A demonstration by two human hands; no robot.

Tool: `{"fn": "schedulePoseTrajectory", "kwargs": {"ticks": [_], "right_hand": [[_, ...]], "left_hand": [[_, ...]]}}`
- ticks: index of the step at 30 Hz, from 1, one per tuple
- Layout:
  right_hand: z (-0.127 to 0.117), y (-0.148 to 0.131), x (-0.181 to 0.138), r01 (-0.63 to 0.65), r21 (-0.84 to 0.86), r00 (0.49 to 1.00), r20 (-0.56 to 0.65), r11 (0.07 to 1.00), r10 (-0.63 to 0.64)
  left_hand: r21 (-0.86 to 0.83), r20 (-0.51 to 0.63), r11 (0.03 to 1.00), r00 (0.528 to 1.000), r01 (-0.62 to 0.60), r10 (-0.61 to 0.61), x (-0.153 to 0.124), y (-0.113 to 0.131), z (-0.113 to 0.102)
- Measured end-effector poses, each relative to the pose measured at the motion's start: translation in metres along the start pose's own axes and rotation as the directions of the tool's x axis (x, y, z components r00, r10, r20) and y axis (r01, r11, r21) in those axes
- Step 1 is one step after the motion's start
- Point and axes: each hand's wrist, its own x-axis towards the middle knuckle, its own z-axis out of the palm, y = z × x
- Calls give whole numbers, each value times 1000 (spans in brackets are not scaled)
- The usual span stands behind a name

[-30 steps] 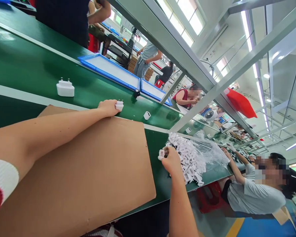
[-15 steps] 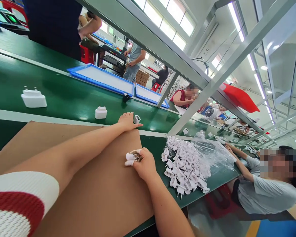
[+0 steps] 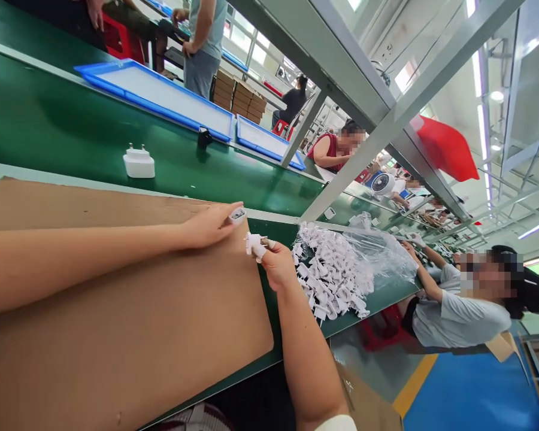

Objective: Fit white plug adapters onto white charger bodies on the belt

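My left hand (image 3: 209, 226) is closed around a white charger housing (image 3: 237, 215), whose open end faces away from the palm. It is just over the far right corner of the cardboard sheet (image 3: 161, 311). Close by on the right, my right hand (image 3: 277, 264) pinches a small white plug piece (image 3: 254, 244) between fingertips with white coverings. The two parts are apart. Beyond my right hand lies a heap of white plug pieces (image 3: 330, 269), partly under a clear plastic bag (image 3: 381, 254).
A white charger (image 3: 139, 163) stands pins up on the green belt (image 3: 170, 161), with a small black object (image 3: 203, 137) farther along. Blue-rimmed trays (image 3: 157, 96) lie behind. A slanting metal post (image 3: 341, 179) rises beside the heap. A co-worker (image 3: 458, 305) sits at the right, hands by the bag.
My left hand has taken the housing from the belt and brought it over the cardboard. My right hand has moved up beside it, with the plug piece now showing. The view has shifted.
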Motion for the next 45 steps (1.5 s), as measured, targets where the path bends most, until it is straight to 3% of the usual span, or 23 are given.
{"fn": "schedulePoseTrajectory", "kwargs": {"ticks": [4,7,11,15,18,24,33,39,45], "right_hand": [[2,1,0,45,-57,998,-29,997,-47],[6,2,-4,239,-300,966,-22,923,-258],[12,3,-12,493,-637,849,204,593,-488],[19,3,-18,577,-789,763,426,214,-487],[23,-1,-19,580,-809,750,487,92,-448],[24,-8,-10,567,-820,784,508,78,-357],[21,-5,-11,610,-781,744,508,133,-434],[22,-7,-12,644,-761,709,554,82,-436],[23,-8,-13,626,-779,716,563,25,-412]], "left_hand": [[-86,120,995,991,-51,61,-59,10,-1],[-203,96,978,993,-44,65,-79,16,-1],[-355,35,935,999,-16,31,-80,17,0],[-436,20,896,995,-79,98,-77,17,-2],[-440,3,892,994,-97,110,-77,20,-5],[-454,9,885,993,-102,119,-76,20,-4],[-474,41,878,995,-62,93,-74,21,-9],[-471,71,882,995,-24,65,-74,21,-9],[-467,66,884,995,-33,72,-73,22,-9]]}}
